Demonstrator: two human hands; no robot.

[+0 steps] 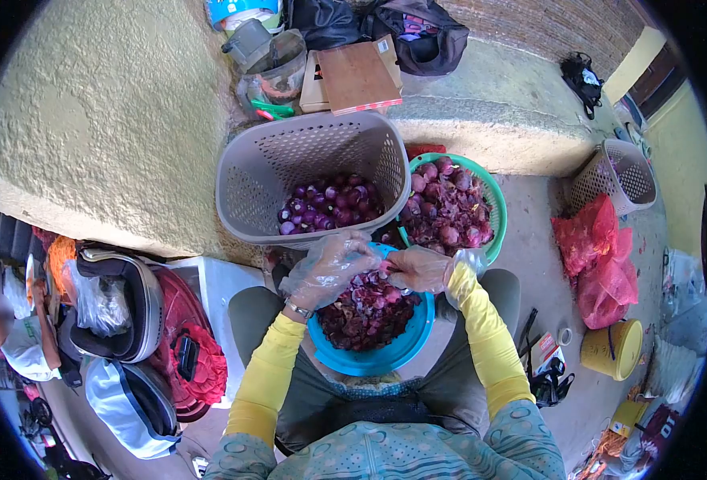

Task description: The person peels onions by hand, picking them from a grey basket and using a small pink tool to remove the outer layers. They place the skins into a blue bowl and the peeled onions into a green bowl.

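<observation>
My left hand [329, 270], in a clear plastic glove, is closed over the back edge of a blue basin [427, 324]. What its fingers hold, if anything, is hidden. Facing it, my right hand [421, 269], also gloved, pinches a small pinkish red onion [385, 270] near the left fingertips. Dark red onion skins [365, 324] and a few onions fill the basin between my knees. Behind my left hand, a grey perforated basket [249, 180] contains peeled purple onions [333, 206]. A green basket [497, 210] beside it is heaped with unpeeled onions and loose skins [448, 206].
Red mesh bags [601, 264] and a yellow bucket [612, 350] stand at right. A second perforated basket [613, 178] is near the wall. Flat cardboard [359, 76] and black bags [417, 36] lie on the ledge. Helmets, bags and another person [29, 344] are at left.
</observation>
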